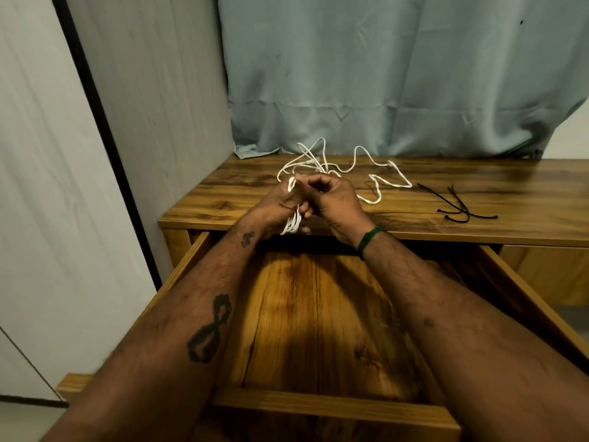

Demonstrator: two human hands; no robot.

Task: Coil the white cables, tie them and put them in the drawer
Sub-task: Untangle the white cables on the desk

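**Light, limp cable: hold it by the gathered loops**

The open drawer (334,406) lies at 6 o'clock, below the wooden desk top (478,173). Loose white cable (376,183) sprawls on the desk from 12 to 2 o'clock of the hands. It looks thin, soft and springy, so it is likely to unwind if let go. The left hand (277,202) grips the coil (294,223) across its loops, the best place to hold it. The right hand (334,199), fingers curled, seems to pinch the coil's top turn. Black cable ties (459,205) wait at 3 o'clock.
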